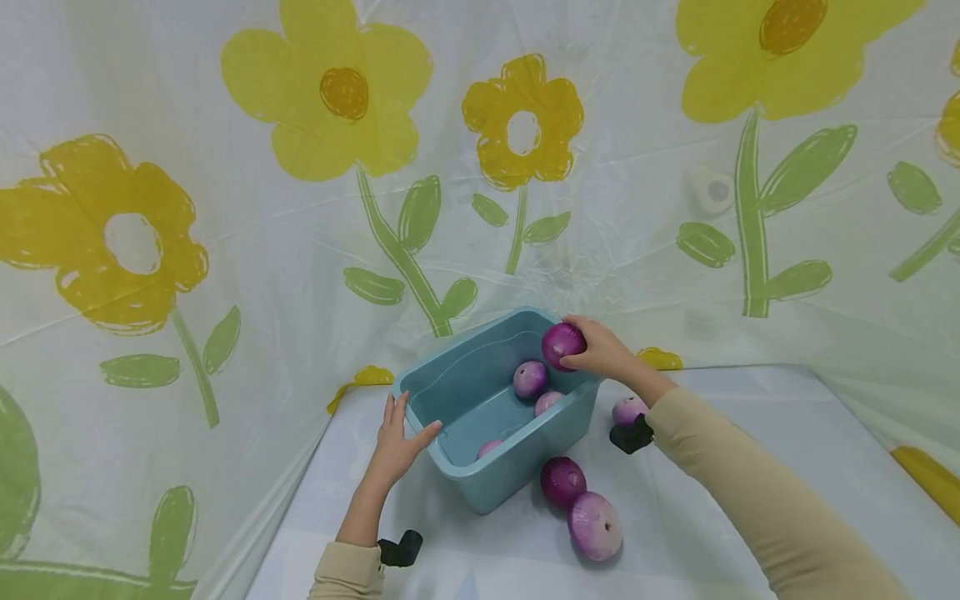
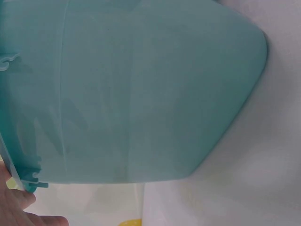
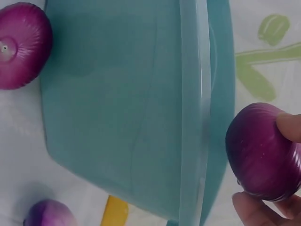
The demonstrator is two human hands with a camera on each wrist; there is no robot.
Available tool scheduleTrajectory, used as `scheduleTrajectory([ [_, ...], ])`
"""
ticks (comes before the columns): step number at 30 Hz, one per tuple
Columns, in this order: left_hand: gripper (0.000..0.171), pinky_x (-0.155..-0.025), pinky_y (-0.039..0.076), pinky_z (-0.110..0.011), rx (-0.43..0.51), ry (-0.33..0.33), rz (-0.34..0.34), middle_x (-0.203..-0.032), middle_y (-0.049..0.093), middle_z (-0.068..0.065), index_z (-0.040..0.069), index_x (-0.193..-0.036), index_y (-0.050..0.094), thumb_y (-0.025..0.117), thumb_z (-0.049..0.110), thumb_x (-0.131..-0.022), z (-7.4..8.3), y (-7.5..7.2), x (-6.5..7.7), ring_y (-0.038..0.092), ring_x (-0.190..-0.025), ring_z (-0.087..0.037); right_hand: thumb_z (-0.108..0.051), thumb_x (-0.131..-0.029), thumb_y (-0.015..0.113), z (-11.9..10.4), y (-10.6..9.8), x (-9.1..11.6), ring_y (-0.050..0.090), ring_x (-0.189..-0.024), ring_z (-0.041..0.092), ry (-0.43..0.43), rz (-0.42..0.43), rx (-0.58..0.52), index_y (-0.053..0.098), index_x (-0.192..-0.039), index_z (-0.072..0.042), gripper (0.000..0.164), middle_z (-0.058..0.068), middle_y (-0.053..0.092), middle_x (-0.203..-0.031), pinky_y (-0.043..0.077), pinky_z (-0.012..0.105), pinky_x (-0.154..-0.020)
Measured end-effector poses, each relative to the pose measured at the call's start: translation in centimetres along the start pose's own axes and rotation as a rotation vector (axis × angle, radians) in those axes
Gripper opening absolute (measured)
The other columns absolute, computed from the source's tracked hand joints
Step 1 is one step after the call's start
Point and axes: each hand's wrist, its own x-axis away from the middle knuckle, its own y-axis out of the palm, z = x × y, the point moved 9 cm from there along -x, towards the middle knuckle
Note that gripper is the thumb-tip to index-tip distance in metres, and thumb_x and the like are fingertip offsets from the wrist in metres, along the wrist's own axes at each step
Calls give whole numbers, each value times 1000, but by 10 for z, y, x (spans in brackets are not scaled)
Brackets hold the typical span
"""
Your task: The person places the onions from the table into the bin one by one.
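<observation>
A blue-green plastic bin (image 1: 498, 458) stands at an angle on the white-covered table. My right hand (image 1: 600, 348) grips a dark purple onion (image 1: 562, 345) over the bin's right end, thumb and fingers on either side of it. In the right wrist view that onion (image 3: 261, 150) appears beyond the rim. At the near left corner, my left hand (image 1: 396, 446) rests on the rim with fingers spread. Inside the bin lie a purple onion (image 1: 530, 379) and two paler ones, partly hidden by the front wall.
In front of the bin, a dark onion (image 1: 562, 482) touches a larger pale purple onion (image 1: 595, 526). Another onion (image 1: 630, 410) lies right of the bin, partly behind the black wrist camera (image 1: 632, 435). A flower-printed sheet (image 1: 285, 275) hangs behind the table.
</observation>
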Motion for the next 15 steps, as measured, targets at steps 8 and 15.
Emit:
scheduleTrajectory([
  [8, 91, -95, 21, -71, -2, 3, -2, -153, -6, -16, 16, -147, 13, 59, 56, -79, 2, 0, 1, 3, -135, -49, -12, -79, 69, -6, 10, -12, 45, -115, 40, -2, -35, 75, 38, -135, 0, 65, 24, 48, -127, 44, 50, -92],
  [15, 93, -96, 20, -70, -8, -4, -5, -153, -7, -16, 16, -147, 12, 59, 57, -79, 1, 0, 1, 2, -136, -48, -10, -82, 65, -10, 12, -14, 41, -123, 40, 25, -52, 37, 35, -137, 1, 64, 25, 42, -135, 40, 50, -96],
])
